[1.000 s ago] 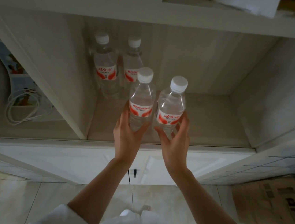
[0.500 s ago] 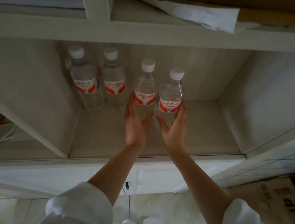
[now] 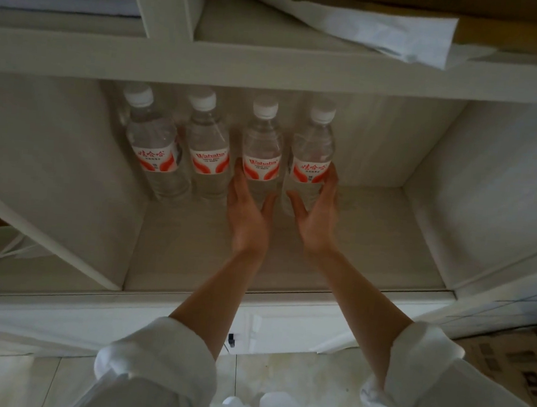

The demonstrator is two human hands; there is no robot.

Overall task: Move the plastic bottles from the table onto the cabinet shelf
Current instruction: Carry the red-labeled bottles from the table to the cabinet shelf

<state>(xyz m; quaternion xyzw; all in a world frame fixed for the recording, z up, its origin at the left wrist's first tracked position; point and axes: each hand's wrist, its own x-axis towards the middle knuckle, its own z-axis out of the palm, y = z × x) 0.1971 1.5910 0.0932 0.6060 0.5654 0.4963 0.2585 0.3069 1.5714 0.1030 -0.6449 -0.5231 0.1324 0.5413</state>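
- My left hand (image 3: pixel 249 213) has its fingers (image 3: pixel 237 176) wrapped round the lower body of the third clear plastic water bottle with a white cap and red-and-white label (image 3: pixel 261 147); thumb on one side, fingers on the other, clamped on it.
- My right hand (image 3: pixel 316 217) grips the fourth clear bottle of the same kind (image 3: pixel 312 148) the same way, its fingers (image 3: pixel 331 183) curled round the far side.
- Both bottles stand upright at the back of the pale wooden cabinet shelf (image 3: pixel 288 257), in a row with two more identical bottles (image 3: pixel 181 150) to the left.
- Risk, as I judge it: if I pull my fingers back unevenly, a thumb may drag a bottle forward and tip it, since these are tall and narrow.
- My left fingers sit just beside the second bottle; widening them carelessly could knock it into its neighbour.
- The two bottles I hold are near each other, so one wobbling would likely strike the other.
- Whether their bases rest fully on the shelf I cannot tell; letting go early could drop them.
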